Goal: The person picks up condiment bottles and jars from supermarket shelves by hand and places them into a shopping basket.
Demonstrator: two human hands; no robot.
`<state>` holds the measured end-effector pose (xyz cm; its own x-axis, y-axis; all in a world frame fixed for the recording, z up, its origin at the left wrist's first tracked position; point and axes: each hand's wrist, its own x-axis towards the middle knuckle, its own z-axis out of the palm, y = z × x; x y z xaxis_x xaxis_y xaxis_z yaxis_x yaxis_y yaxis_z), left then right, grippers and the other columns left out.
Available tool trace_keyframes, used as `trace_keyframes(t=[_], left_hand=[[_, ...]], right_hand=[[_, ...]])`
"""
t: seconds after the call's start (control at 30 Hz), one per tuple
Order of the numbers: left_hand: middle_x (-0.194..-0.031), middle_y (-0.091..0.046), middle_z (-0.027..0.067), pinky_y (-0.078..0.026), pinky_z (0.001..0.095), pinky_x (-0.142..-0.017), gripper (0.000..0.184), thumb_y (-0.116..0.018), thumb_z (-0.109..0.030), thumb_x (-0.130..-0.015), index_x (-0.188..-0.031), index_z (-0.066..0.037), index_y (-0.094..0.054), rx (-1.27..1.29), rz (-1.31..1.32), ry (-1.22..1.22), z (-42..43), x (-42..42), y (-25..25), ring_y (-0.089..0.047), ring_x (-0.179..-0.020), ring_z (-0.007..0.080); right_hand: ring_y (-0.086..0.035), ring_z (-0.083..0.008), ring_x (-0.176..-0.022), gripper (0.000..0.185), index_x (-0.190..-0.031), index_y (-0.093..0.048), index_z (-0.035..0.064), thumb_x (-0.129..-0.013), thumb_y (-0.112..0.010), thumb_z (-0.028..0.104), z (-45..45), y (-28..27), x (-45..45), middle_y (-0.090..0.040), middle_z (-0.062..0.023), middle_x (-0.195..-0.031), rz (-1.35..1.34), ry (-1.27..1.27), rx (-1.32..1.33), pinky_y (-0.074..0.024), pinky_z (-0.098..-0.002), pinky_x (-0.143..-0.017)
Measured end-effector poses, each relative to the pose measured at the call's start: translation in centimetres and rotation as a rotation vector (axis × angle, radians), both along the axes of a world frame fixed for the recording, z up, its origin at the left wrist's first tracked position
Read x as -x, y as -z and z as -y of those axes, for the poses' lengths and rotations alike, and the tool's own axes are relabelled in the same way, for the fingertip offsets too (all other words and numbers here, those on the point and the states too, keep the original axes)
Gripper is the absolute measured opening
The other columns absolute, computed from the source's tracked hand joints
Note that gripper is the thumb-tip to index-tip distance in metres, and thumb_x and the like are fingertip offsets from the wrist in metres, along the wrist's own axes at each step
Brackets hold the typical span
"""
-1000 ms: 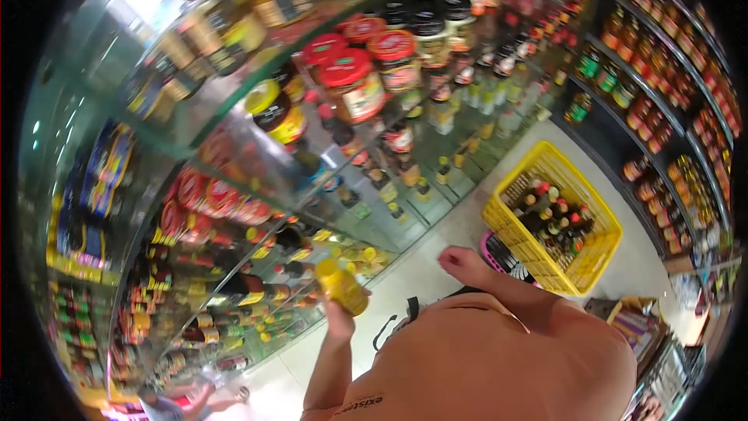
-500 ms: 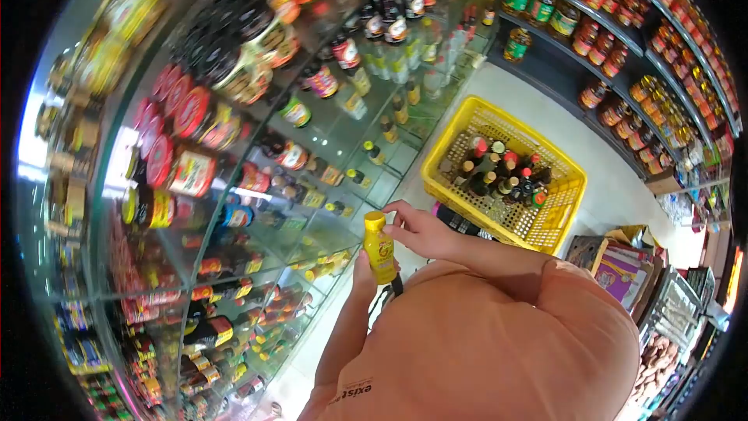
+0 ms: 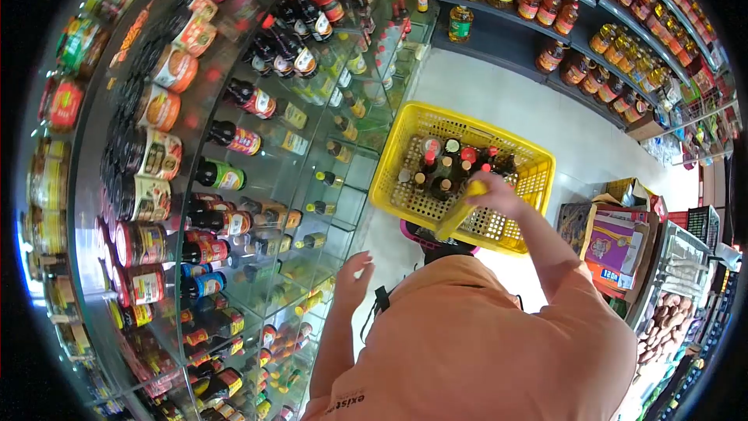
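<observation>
Right hand (image 3: 499, 196) has yellow bottle (image 3: 455, 216) by the cap end, tilted over basket (image 3: 543, 201)'s near rim; contact unclear. Left hand (image 3: 355, 277) empty, fingers loosely apart. Bottle looks like light, smooth plastic, probably squeezable; mid-body grip steadier.

the scene is brightly lit. the pale floor (image 3: 467, 74) beyond the right hand (image 3: 499, 193) shines evenly, then washes out to near white well to that hand's right. left of the left hand (image 3: 354, 277), the glass shelves (image 3: 343, 187) carry scattered reflections and pale glints, with a bluish white glare at the far rim. the dark shelving (image 3: 499, 51) ahead of both hands looks dimmer. the yellow bottle (image 3: 458, 210) in the right hand is smeared by motion blur. fisheye distortion bends the shelves outward, and black fills the corners.
</observation>
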<state>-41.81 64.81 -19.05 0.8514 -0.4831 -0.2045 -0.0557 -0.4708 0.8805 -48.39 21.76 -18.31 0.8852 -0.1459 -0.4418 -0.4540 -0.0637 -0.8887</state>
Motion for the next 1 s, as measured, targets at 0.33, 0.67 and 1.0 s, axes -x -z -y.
trace_keyframes(t=[0.33,0.67,1.0], left_hand=[[-0.096,-0.074,0.0133,-0.054,0.0354,-0.08,0.033,-0.067,-0.03,-0.093,-0.118,-0.009,-0.067,-0.487,-0.297,-0.085,-11.4,5.8,11.0,-0.071,-0.086,0.0253],[-0.097,-0.073,0.0132,-0.056,0.0306,-0.072,0.033,-0.063,-0.026,-0.096,-0.118,-0.001,-0.064,-0.427,-0.586,-0.383,-21.0,15.0,11.7,-0.072,-0.079,0.0201],[-0.098,-0.073,0.014,-0.057,0.0309,-0.073,0.032,-0.061,-0.022,-0.097,-0.118,0.001,-0.063,-0.46,-0.669,-0.461,-21.3,17.1,9.6,-0.072,-0.08,0.0208]], right_hand=[[-0.065,-0.0445,-0.103,0.061,-0.12,-0.055,0.0051,-0.074,-0.082,0.034,6.6,17.1,6.3,-0.069,-0.0252,-0.106,-0.418,0.228,0.7,-0.0522,-0.0488,-0.089],[-0.062,-0.0388,-0.115,0.056,-0.133,-0.051,0.002,-0.086,-0.07,0.026,7.2,29.9,6.1,-0.063,-0.0264,-0.122,-0.59,0.476,0.695,-0.0498,-0.0466,-0.094],[-0.065,-0.0373,-0.113,0.046,-0.126,-0.061,0.0087,-0.081,-0.062,0.009,7.0,35.0,5.9,-0.069,-0.0242,-0.114,-0.581,0.421,0.59,-0.0508,-0.0437,-0.096]])
